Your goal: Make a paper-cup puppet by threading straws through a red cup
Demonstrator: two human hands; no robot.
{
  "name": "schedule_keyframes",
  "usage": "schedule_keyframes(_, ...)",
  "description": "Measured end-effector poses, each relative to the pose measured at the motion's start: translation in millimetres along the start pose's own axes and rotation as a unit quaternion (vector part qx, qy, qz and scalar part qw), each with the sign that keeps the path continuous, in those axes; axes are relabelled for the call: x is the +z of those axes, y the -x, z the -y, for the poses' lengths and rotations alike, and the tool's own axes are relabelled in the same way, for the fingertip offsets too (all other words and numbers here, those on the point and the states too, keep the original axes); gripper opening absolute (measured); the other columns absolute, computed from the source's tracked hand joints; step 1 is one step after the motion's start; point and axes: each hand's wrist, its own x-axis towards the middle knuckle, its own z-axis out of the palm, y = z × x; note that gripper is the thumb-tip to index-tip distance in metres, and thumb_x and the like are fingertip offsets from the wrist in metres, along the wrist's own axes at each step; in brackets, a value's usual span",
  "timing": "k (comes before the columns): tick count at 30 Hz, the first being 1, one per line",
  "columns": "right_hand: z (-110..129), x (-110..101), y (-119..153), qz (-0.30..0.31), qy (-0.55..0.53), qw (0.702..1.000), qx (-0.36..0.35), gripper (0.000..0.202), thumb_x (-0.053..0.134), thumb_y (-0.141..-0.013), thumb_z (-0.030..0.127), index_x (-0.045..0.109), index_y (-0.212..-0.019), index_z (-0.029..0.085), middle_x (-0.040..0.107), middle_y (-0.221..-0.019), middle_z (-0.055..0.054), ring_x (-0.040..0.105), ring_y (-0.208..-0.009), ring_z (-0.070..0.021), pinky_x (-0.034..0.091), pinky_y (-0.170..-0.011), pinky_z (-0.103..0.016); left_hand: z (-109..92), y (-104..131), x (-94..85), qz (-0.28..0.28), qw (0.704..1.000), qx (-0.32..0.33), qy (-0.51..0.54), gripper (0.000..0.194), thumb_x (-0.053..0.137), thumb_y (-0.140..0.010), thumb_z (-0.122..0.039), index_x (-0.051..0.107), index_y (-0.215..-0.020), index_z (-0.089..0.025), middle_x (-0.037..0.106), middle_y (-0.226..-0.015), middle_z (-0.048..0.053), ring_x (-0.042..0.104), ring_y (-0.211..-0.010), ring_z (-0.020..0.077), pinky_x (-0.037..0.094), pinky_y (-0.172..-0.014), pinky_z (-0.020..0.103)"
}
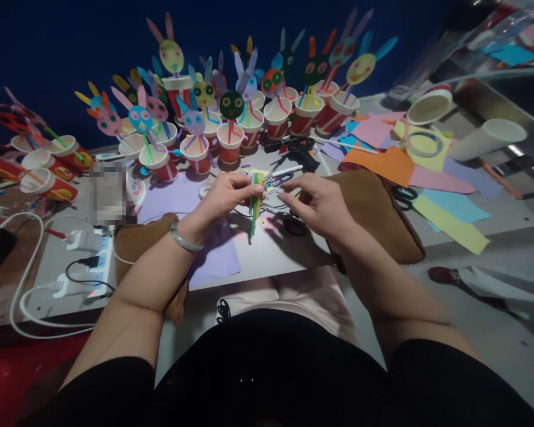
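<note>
My left hand, with a bangle on its wrist, pinches a small bundle of green and yellow drinking straws over the table. The straws hang roughly upright, their lower ends pointing toward me. To their right my right hand is held in the air with thumb and fingers apart and nothing visible between them. Black-handled scissors lie on the table just under my hands. Behind the hands is a cluster of small tools, partly hidden, and a black glue gun.
Red-and-white paper cups with paper rabbit heads on straws line the back. Coloured paper sheets and more scissors lie right. Brown cushions flank my arms. A power strip with cables sits left. A person's shoe shows at right.
</note>
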Motion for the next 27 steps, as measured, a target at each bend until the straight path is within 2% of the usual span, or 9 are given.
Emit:
schedule_keyframes(1,2.6,3.7,-7.1,-0.021,-0.075,0.997,-0.01,0.034,0.067,-0.095,0.048,0.079,-0.103,0.018,0.076,-0.098,-0.01,0.063,-0.076,-0.0184,0.048,-0.072,-0.033,0.1,-0.1,0.1,0.004,1.0,0.002,0.0,0.045,0.097,-0.057,-0.05,0.079,-0.073,-0.012,0.077,-0.072,0.005,0.069,-0.062,0.0117,0.054,-0.058,0.021)
schedule_keyframes(4,11.1,16.3,-28.5,0.004,-0.259,0.966,-0.01,0.045,0.074,-0.087,0.059,0.081,-0.095,0.015,0.074,-0.084,-0.006,0.061,-0.072,-0.0158,0.047,-0.067,-0.03,-0.1,-1.0,-1.0,-0.001,1.0,0.004,0.005,0.048,0.098,-0.053,-0.05,0.079,-0.073,-0.011,0.075,-0.069,0.004,0.068,-0.061,0.0113,0.053,-0.057,0.02)
schedule_keyframes(8,14.4,29.6,-45.5,0.021,-0.391,0.919,0.033,0.05,0.086,-0.072,0.063,0.079,-0.081,0.015,0.06,-0.061,0.002,0.049,-0.058,-0.0101,0.037,-0.056,-0.026,-0.5,-2.4,-3.2,-0.017,1.0,-0.005,0.003,0.055,0.098,-0.051,-0.056,0.079,-0.076,-0.011,0.074,-0.069,0.004,0.067,-0.061,0.0115,0.054,-0.058,0.022)
schedule_keyframes(11,10.3,36.2,-51.3,0.035,-0.437,0.896,0.071,0.049,0.092,-0.065,0.06,0.077,-0.078,0.015,0.053,-0.055,0.005,0.037,-0.052,-0.0062,0.026,-0.049,-0.024,-0.2,-3.0,-4.2,-0.018,1.0,-0.009,0.003,0.057,0.098,-0.05,-0.058,0.079,-0.076,-0.011,0.074,-0.068,0.003,0.066,-0.06,0.0113,0.054,-0.059,0.023)
schedule_keyframes(13,7.2,40.2,-54.6,0.043,-0.459,0.883,0.082,0.05,0.094,-0.062,0.059,0.075,-0.077,0.015,0.051,-0.053,0.006,0.035,-0.05,-0.0053,0.022,-0.048,-0.023,0.5,-3.6,-5.0,-0.024,1.0,-0.015,0.008,0.056,0.098,-0.05,-0.056,0.078,-0.077,-0.01,0.074,-0.069,0.003,0.067,-0.061,0.0121,0.055,-0.06,0.024)
schedule_keyframes(17,2.1,48.8,-60.5,0.053,-0.489,0.867,0.085,0.051,0.095,-0.06,0.059,0.072,-0.074,0.016,0.053,-0.053,0.006,0.038,-0.049,-0.0053,0.023,-0.047,-0.023,3.2,-5.4,-8.1,-0.032,0.999,-0.023,0.012,0.055,0.098,-0.051,-0.054,0.078,-0.077,-0.01,0.076,-0.073,0.005,0.069,-0.063,0.0132,0.055,-0.06,0.024)
schedule_keyframes(23,-9.2,58.7,-62.8,0.07,-0.508,0.852,0.105,0.052,0.097,-0.057,0.059,0.071,-0.074,0.017,0.054,-0.053,0.006,0.04,-0.048,-0.0057,0.028,-0.048,-0.022,6.7,-5.1,-9.6,-0.024,0.999,-0.037,0.005,0.049,0.096,-0.056,-0.052,0.078,-0.074,-0.011,0.074,-0.068,0.004,0.066,-0.06,0.0114,0.053,-0.059,0.023)
schedule_keyframes(27,-13.3,60.8,-63.7,0.085,-0.525,0.838,0.117,0.053,0.098,-0.054,0.058,0.072,-0.074,0.017,0.054,-0.053,0.007,0.042,-0.047,-0.0058,0.029,-0.047,-0.021,1.8,-2.6,-4.4,-0.028,0.998,-0.051,0.012,0.044,0.097,-0.055,-0.048,0.076,-0.069,-0.011,0.069,-0.06,0.001,0.058,-0.052,0.0071,0.045,-0.054,0.02)
